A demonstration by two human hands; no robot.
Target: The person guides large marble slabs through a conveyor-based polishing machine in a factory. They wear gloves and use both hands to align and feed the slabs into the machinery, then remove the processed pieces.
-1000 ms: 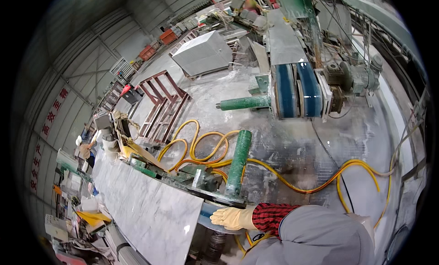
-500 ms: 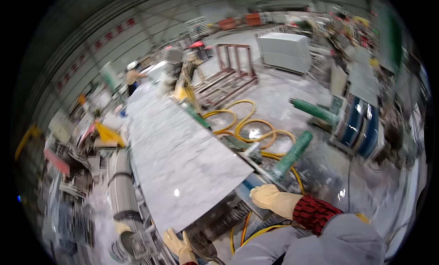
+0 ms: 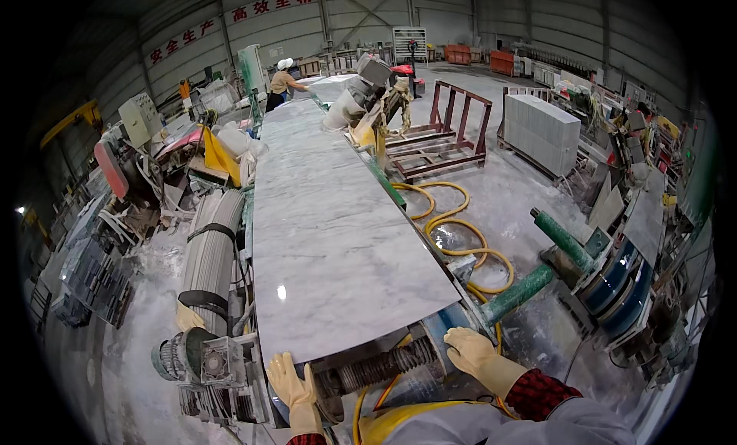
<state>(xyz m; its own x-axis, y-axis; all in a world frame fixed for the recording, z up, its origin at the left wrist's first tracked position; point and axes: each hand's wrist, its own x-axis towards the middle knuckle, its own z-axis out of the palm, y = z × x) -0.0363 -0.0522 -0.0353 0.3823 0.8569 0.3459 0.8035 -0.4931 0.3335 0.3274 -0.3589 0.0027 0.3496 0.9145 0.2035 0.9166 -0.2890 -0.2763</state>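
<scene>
Grey marble slab lies flat on the machine before me; it looks heavy, stiff, slippery. My left hand and right hand rest open at its near edge, gripping nothing.

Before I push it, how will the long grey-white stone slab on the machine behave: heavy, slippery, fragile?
The stone slab is long and wide, so probably very heavy and stiff. Its glossy face shows a light reflection, likely slippery under the gloved left hand. It looks thin for its length, so perhaps brittle.
</scene>
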